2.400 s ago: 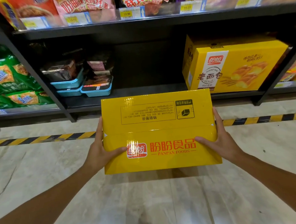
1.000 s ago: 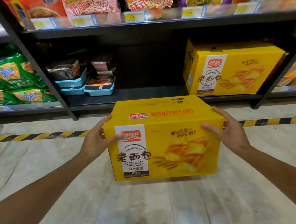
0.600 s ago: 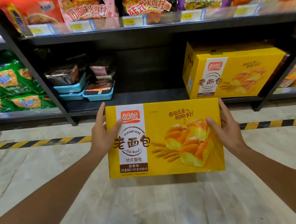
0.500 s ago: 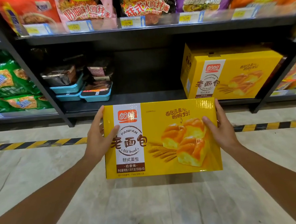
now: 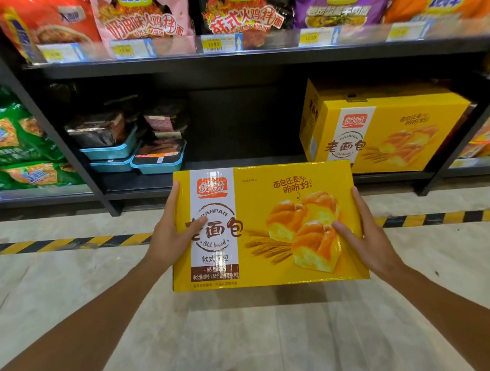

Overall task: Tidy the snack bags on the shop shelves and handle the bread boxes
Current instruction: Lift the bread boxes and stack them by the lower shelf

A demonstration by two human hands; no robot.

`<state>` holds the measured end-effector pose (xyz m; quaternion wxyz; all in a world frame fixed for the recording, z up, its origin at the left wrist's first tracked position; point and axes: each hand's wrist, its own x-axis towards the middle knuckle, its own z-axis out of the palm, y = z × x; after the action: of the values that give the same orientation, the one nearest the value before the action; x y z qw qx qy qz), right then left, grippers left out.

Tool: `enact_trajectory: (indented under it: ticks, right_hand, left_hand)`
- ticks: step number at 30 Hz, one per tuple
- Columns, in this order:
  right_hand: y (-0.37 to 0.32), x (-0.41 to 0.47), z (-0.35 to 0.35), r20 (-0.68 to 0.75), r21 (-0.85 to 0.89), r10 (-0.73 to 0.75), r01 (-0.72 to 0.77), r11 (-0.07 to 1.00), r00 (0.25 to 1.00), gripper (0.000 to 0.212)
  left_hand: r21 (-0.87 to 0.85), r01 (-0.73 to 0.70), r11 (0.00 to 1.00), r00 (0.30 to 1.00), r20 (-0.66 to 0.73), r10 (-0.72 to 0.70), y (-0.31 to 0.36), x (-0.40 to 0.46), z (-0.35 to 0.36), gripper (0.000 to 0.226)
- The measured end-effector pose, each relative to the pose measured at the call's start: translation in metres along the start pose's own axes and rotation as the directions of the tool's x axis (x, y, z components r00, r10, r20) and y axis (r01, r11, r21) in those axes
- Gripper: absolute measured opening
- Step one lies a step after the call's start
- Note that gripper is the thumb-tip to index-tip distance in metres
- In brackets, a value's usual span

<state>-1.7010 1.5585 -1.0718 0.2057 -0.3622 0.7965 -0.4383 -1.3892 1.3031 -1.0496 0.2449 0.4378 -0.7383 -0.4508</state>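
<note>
Right then, dead centre, the yellow bread box (image 5: 269, 227) was up off the floor, printed front facing the camera, roughly level. The left hand (image 5: 170, 233) clasped its nine o'clock edge, thumb laid across the white label, fingers hidden behind the box. The right hand (image 5: 361, 235) gripped the three o'clock edge, thumb pressed on the bread picture. Both hands stayed apart, one on each end. At one o'clock, a second bread box (image 5: 384, 131) sat on the bottom shelf (image 5: 251, 163). At ten o'clock, blue-tray meals (image 5: 132, 143) were stacked on that same shelf, with green snack bags (image 5: 12, 145) further at nine. Along twelve o'clock, noodle bags (image 5: 227, 11) lined the upper shelf. Behind the box, a hazard-striped tape (image 5: 69, 243) crossed the floor.
</note>
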Motion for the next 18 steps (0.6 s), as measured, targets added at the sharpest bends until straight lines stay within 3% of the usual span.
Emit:
enact_trajectory:
  ticks: [5, 8, 18]
  right_hand:
    - [-0.001, 0.005, 0.002, 0.026, -0.013, 0.039, -0.039, 0.999, 0.999, 0.087]
    - [0.000, 0.008, 0.002, 0.020, -0.012, 0.042, -0.042, 0.999, 0.999, 0.086]
    - [-0.003, 0.025, 0.013, -0.054, 0.039, 0.071, -0.069, 0.997, 0.996, 0.078]
  left_hand:
    - [0.061, -0.022, 0.998, 0.981, 0.193, 0.010, -0.014, -0.002, -0.006, 0.139]
    - [0.102, 0.000, 0.995, 0.974, 0.224, -0.023, -0.014, 0.002, -0.012, 0.145]
    - [0.039, -0.028, 0.999, 0.990, 0.137, 0.023, -0.009, 0.003, -0.002, 0.117]
